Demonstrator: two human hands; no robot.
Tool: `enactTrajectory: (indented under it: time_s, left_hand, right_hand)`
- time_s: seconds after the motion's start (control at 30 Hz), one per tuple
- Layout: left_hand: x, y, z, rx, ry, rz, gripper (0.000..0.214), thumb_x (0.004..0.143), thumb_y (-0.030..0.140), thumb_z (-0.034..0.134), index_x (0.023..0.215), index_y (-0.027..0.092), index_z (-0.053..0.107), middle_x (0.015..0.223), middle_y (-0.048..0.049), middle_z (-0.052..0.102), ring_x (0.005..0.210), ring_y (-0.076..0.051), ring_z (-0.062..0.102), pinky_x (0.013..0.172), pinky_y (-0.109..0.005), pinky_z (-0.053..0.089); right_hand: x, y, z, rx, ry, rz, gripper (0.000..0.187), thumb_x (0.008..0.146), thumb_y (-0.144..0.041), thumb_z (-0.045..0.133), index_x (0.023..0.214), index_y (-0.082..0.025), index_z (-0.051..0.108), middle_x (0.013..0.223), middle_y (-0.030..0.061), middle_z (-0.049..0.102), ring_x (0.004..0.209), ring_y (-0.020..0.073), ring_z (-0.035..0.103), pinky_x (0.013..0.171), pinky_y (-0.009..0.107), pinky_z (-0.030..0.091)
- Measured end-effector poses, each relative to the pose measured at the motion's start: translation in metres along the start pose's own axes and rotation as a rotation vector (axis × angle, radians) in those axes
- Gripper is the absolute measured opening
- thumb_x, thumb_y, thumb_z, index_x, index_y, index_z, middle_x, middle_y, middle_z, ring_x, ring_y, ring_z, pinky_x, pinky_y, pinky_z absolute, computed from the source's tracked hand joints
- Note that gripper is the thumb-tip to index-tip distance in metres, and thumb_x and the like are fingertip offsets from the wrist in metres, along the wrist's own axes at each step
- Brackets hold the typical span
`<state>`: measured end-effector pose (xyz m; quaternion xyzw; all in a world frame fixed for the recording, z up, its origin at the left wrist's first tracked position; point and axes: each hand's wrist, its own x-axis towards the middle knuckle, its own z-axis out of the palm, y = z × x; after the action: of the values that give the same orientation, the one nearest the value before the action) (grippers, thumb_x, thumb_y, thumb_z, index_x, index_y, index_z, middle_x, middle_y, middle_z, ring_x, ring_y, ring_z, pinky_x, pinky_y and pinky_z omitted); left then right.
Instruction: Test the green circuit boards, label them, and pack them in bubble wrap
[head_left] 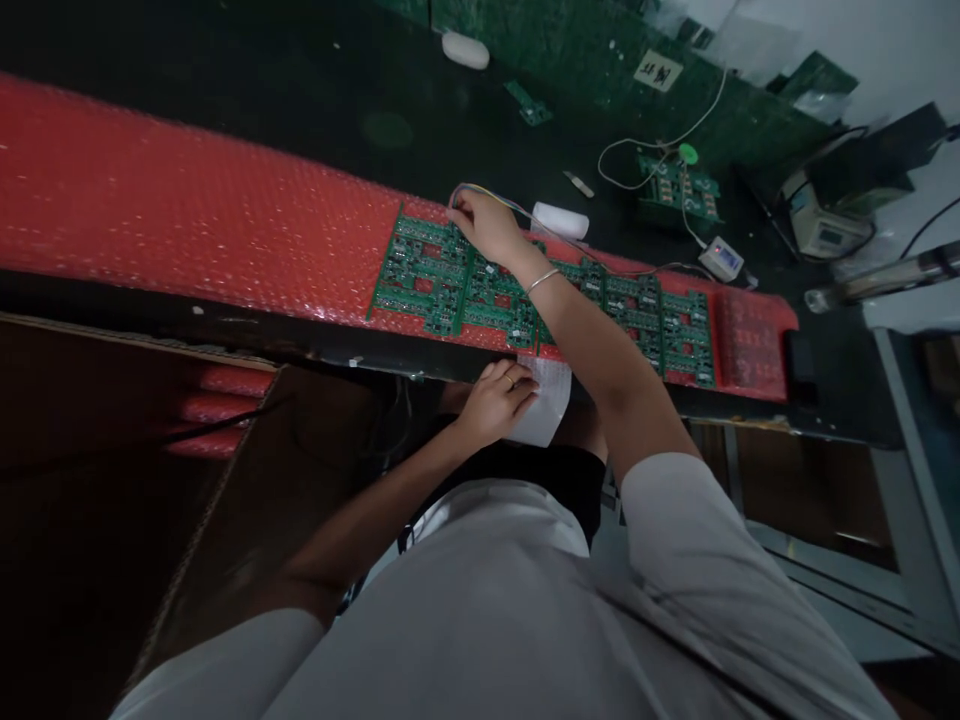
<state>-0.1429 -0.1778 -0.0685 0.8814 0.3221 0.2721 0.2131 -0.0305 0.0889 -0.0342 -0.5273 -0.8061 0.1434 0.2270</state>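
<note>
My right hand [487, 225] reaches over the row of green circuit boards [424, 265]. Its fingers are closed on the end of a thin multicoloured wire cable [510, 203], at the far edge of the boards. The plug end, if any, is hidden by the fingers. Just below the bench's front edge, my left hand [496, 402] has its fingers bent against a white sheet [547, 400], gripping its left side. Small white stickers show on some boards, which lie side by side on red bubble wrap [187, 215].
The cable leads to a small white meter [721, 258] at right. Behind the boards are a white roll [560, 221] and a small knife [578, 184]. More circuit boards [679, 188] lie farther back. A cardboard box [247, 500] with red wrapped bundles stands at lower left.
</note>
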Motion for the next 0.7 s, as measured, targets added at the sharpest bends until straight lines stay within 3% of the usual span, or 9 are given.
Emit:
enactTrajectory:
  time_s: [0.1,0.23,0.3,0.37,0.47,0.7]
  left_hand:
    - [0.003,0.003,0.0,0.007,-0.02,-0.063,0.021,0.104,0.03,0.058,0.105,0.025,0.078,0.111,-0.0086,0.075,0.11,-0.027,0.064,0.091,-0.046,0.051]
    - [0.004,0.008,-0.001,0.009,-0.019,-0.122,0.022,0.103,0.028,0.057,0.098,0.024,0.078,0.11,-0.0086,0.075,0.109,-0.026,0.063,0.091,-0.045,0.05]
    - [0.004,0.009,0.0,-0.008,0.004,-0.136,0.021,0.102,0.028,0.058,0.097,0.024,0.078,0.109,-0.0085,0.075,0.107,-0.026,0.063,0.091,-0.045,0.05]
    - [0.002,0.008,0.001,-0.02,0.029,-0.116,0.021,0.102,0.029,0.059,0.103,0.023,0.078,0.112,-0.0094,0.075,0.108,-0.027,0.063,0.09,-0.045,0.05]
    - [-0.001,0.004,0.006,-0.016,0.065,-0.058,0.023,0.103,0.031,0.058,0.111,0.022,0.078,0.116,-0.01,0.075,0.11,-0.027,0.062,0.089,-0.044,0.048]
    - [-0.003,-0.002,0.016,-0.034,0.271,0.043,0.02,0.104,0.031,0.06,0.102,0.024,0.079,0.104,-0.0055,0.076,0.101,-0.022,0.062,0.084,-0.038,0.046]
  right_hand:
    - [-0.001,-0.002,0.0,0.005,0.009,0.024,0.023,0.107,-0.044,0.055,0.103,-0.023,0.063,0.099,0.0043,0.073,0.099,0.0209,0.067,0.093,0.032,0.052]
    - [-0.002,-0.004,0.0,-0.007,-0.005,0.035,0.036,0.111,-0.046,0.042,0.103,-0.018,0.062,0.101,0.0045,0.071,0.102,0.016,0.066,0.095,0.027,0.048]
    - [-0.002,-0.004,0.0,-0.009,0.005,0.032,0.033,0.11,-0.047,0.047,0.101,-0.019,0.062,0.099,0.0046,0.071,0.102,0.018,0.066,0.094,0.029,0.049]
    - [-0.003,-0.005,-0.001,-0.008,0.016,0.023,0.027,0.107,-0.047,0.054,0.099,-0.022,0.061,0.096,0.005,0.071,0.099,0.0214,0.066,0.092,0.032,0.051]
    - [-0.006,-0.01,-0.005,-0.017,0.002,0.02,0.026,0.109,-0.044,0.051,0.1,-0.022,0.061,0.095,0.0051,0.07,0.097,0.0218,0.066,0.09,0.033,0.05]
    - [-0.013,-0.028,-0.017,-0.04,-0.045,0.078,0.02,0.11,-0.034,0.05,0.105,-0.019,0.062,0.102,0.0047,0.072,0.095,0.018,0.064,0.085,0.029,0.044]
